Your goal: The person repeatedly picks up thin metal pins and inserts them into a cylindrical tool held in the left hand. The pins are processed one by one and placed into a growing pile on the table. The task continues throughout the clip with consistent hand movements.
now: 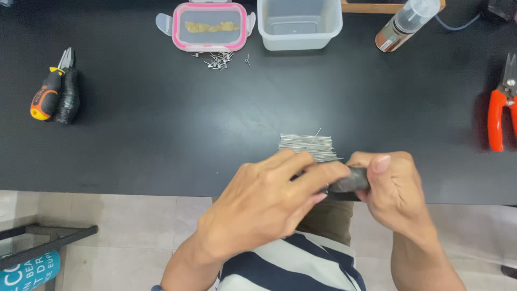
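Dark grey tool handle (pixel 351 182) held at the near edge of the black table (pixel 161 124), gripped in the right hand (pixel 390 191): fingers curled around it, thumb pressed along its top. What the tool's working end looks like cannot be told; it is hidden under the left hand (pixel 269 202). Left hand's fingers are bent and closed over the front of the handle, fingertips meeting the right thumb's side; whether they pinch a wire is not visible.

Just beyond both sets of fingertips: a flat bundle of thin metal wires (pixel 308 145) lying on the table, one wire tilted up across the rest.

Farther out from the fingers, at the far edge: a pink-rimmed lidded container (pixel 210 27) with a yellowish scrap inside, and a scatter of small bent wire pieces (pixel 218 60) just in front of it. Beside it, an open clear plastic tub (pixel 299 24). To the right of that, a spray bottle (pixel 406 22) lying tilted.

Well off to the left of the left hand: an orange-and-black handled tool (pixel 47 94) beside a dark wrapped handle (pixel 68 97). Well off to the right of the right hand: orange-handled pliers (pixel 502 108).

Below the hands: striped shirt, tiled floor.
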